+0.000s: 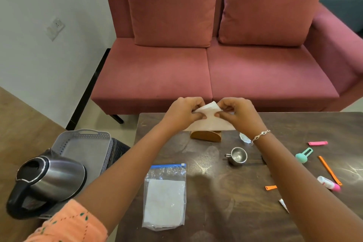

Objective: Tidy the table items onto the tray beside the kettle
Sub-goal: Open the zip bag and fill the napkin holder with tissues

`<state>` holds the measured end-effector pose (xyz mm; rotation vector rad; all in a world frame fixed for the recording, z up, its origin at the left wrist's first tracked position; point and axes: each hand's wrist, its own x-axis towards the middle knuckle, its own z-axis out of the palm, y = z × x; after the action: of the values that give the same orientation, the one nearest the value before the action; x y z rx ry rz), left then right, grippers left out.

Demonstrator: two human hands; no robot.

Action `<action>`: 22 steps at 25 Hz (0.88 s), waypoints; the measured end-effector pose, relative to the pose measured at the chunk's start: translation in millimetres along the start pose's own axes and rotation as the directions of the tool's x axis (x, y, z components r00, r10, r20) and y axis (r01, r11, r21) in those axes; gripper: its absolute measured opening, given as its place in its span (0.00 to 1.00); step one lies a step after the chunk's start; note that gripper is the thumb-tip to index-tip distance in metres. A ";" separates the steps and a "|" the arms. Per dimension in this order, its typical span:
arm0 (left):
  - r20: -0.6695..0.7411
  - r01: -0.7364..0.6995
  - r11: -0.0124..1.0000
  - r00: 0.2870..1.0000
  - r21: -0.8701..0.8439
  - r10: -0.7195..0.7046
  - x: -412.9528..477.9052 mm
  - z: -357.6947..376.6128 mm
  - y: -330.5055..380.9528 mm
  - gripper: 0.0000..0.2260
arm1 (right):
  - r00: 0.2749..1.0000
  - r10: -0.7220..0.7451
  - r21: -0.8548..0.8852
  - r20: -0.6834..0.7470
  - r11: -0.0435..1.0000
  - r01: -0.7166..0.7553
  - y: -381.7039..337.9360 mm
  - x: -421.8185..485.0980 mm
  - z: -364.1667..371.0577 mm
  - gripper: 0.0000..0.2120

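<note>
At twelve o'clock on the counter (225,192), the left hand (183,113) and the right hand (237,113) each pinch the white napkin (208,123) with curled fingers, probably to fold it, just above the wooden napkin holder (206,137). The grey tray (88,132) stands at nine o'clock, beside the kettle (49,179).

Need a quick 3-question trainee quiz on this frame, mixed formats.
1. True or false: the cup stands on the table, not in the tray.
2. The left hand and right hand both pinch the: A) cup B) napkin C) tray
3. Fill in: beside the tray stands a steel ___.

Key: 1 true; 2 B; 3 kettle.
</note>
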<state>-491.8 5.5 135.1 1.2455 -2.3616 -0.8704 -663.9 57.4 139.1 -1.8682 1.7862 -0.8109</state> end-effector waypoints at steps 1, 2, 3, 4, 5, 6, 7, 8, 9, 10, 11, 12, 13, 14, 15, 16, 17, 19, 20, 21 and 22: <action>-0.019 0.018 0.999 1.000 0.049 -0.017 9.1 1.3 -3.8 0.06 | 0.999 0.029 -0.004 -0.041 1.000 -0.030 6.1 4.7 1.5 0.04; -0.042 0.039 0.995 0.999 0.094 -0.035 18.1 3.1 -7.8 0.05 | 0.996 0.053 -0.009 -0.071 0.999 -0.054 12.7 9.0 3.3 0.04; -0.061 0.055 0.991 0.997 0.125 -0.047 27.0 6.1 -11.5 0.05 | 0.993 0.067 -0.022 -0.093 0.997 -0.069 20.2 13.1 5.9 0.05; -0.071 0.062 0.987 0.996 0.146 -0.053 35.1 10.2 -14.8 0.04 | 0.991 0.073 -0.040 -0.110 0.996 -0.077 27.5 16.9 9.2 0.05; -0.070 0.063 0.984 0.996 0.164 -0.052 43.0 15.3 -17.4 0.03 | 0.989 0.074 -0.057 -0.128 0.995 -0.082 35.0 20.6 13.1 0.04; -0.059 0.059 0.981 0.997 0.182 -0.049 51.1 21.4 -20.2 0.03 | 0.986 0.079 -0.073 -0.148 0.993 -0.091 43.7 24.9 17.4 0.03; -0.044 0.055 0.979 0.998 0.198 -0.048 58.4 28.4 -23.6 0.03 | 0.983 0.087 -0.090 -0.164 0.991 -0.103 52.7 29.0 21.8 0.03; -0.029 0.051 0.976 0.999 0.211 -0.046 65.1 36.3 -28.0 0.03 | 0.980 0.098 -0.110 -0.174 0.987 -0.119 62.1 32.9 26.6 0.03; -0.015 0.045 0.973 0.999 0.226 -0.043 71.2 44.9 -33.3 0.04 | 0.979 0.108 -0.135 -0.176 0.982 -0.133 71.9 36.2 31.9 0.03; -0.003 0.038 0.969 0.999 0.244 -0.039 76.8 54.0 -39.5 0.04 | 0.979 0.112 -0.160 -0.169 0.977 -0.139 81.9 38.8 37.7 0.03; 0.007 0.032 0.965 0.999 0.260 -0.035 82.1 63.7 -46.7 0.04 | 0.982 0.109 -0.180 -0.157 0.974 -0.137 92.0 40.7 44.7 0.03; 0.011 0.030 0.961 0.999 0.276 -0.035 86.1 72.9 -54.6 0.04 | 0.985 0.102 -0.197 -0.142 0.972 -0.129 101.0 41.5 52.5 0.03; 0.013 0.033 0.957 0.999 0.287 -0.038 89.7 81.8 -63.1 0.05 | 0.988 0.096 -0.213 -0.124 0.969 -0.121 109.7 42.2 61.0 0.03; 0.016 0.038 0.955 0.999 0.295 -0.044 94.6 91.8 -72.2 0.05 | 0.989 0.097 -0.230 -0.110 0.966 -0.120 120.2 43.6 70.1 0.03; 0.022 0.041 0.953 0.999 0.299 -0.050 98.8 101.7 -80.9 0.06 | 0.990 0.102 -0.245 -0.101 0.962 -0.124 130.2 44.8 79.1 0.03; 0.032 0.042 0.952 0.998 0.304 -0.054 102.7 110.9 -89.3 0.06 | 0.990 0.109 -0.257 -0.094 0.957 -0.130 139.9 46.8 87.8 0.04; 0.046 0.041 0.950 0.997 0.310 -0.058 105.2 119.3 -97.0 0.06 | 0.989 0.116 -0.267 -0.089 0.954 -0.136 147.9 47.9 95.6 0.04; 0.073 0.035 0.942 0.995 0.332 -0.063 110.3 134.7 -113.0 0.07 | 0.990 0.115 -0.275 -0.088 0.952 -0.135 161.3 51.0 111.5 0.03; 0.083 0.031 0.937 0.994 0.349 -0.064 113.2 142.3 -121.2 0.07 | 0.990 0.109 -0.272 -0.087 0.954 -0.129 167.0 52.9 119.1 0.03; 0.090 0.031 0.931 0.994 0.364 -0.068 115.6 149.1 -128.5 0.07 | 0.991 0.103 -0.266 -0.084 0.956 -0.122 172.0 54.4 125.3 0.03; 0.095 0.036 0.926 0.992 0.377 -0.077 117.4 155.2 -134.9 0.06 | 0.992 0.101 -0.263 -0.082 0.957 -0.119 176.9 55.3 131.1 0.03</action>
<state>-557.9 -93.6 -69.6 1.4451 -2.6814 -0.5250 -707.2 -22.8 -68.8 -1.9018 2.1116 -0.6240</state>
